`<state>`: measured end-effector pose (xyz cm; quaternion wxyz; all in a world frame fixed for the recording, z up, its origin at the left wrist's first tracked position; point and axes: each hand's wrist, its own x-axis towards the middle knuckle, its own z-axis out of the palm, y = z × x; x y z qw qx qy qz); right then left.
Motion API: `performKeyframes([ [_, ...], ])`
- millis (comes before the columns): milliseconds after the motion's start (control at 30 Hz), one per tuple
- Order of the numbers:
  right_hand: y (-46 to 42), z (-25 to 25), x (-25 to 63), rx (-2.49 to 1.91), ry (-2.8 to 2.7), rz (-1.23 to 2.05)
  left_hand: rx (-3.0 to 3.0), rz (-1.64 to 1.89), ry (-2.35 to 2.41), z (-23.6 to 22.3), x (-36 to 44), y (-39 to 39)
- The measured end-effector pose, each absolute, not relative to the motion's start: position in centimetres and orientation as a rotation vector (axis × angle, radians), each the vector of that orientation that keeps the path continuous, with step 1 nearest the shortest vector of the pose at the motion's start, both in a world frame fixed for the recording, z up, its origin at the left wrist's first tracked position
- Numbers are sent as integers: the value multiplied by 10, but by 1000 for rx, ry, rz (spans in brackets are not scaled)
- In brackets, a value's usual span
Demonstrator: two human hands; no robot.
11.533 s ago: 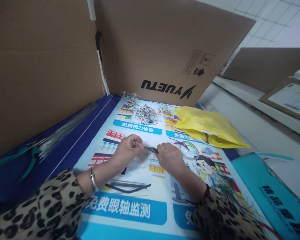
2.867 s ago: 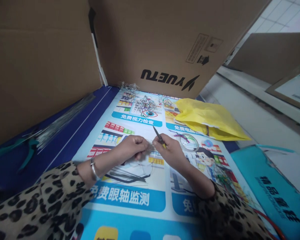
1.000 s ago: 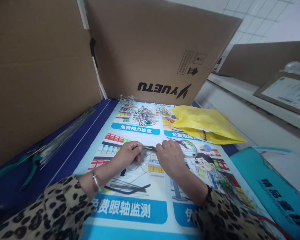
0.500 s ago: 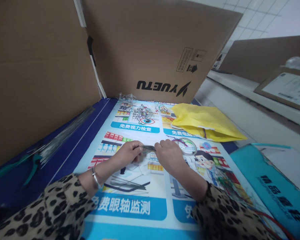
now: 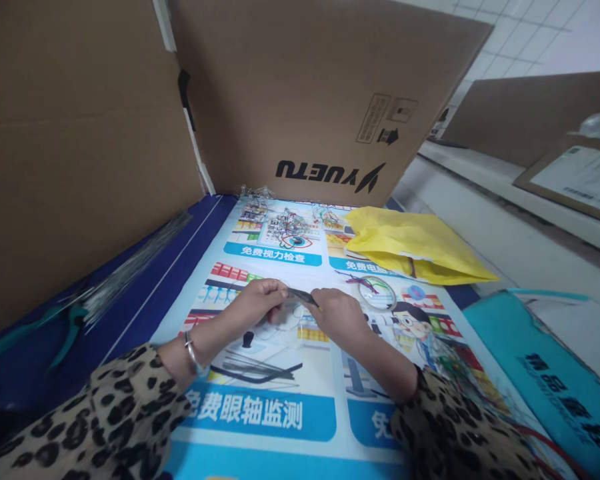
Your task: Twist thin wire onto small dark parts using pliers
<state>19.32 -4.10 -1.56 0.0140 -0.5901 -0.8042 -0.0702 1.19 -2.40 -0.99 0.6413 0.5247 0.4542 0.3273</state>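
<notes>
Pliers (image 5: 301, 296) have just changed angle: near level half a second ago, now slanting toward the near right, some yellow showing at the grip. Right hand (image 5: 341, 319) closed round them. Nose meets the fingertips of the left hand (image 5: 260, 302), fingers curled; can't tell whether they pinch anything. Looks like a regrip mid-work. Pliers sit mid-scene over the printed sheet (image 5: 275, 460), dark strips (image 5: 260, 367) lying nearer.
</notes>
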Motion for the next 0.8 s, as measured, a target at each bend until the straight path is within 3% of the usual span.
performKeyframes([
  [367, -39, -15, 194, -1764, -2533, -175, 1269, 784, 1024, -14, 10, -23],
  [800, -38, -11, 200, -1554, -2530, -574, 1416, 809, 1162, -15, 13, -26],
])
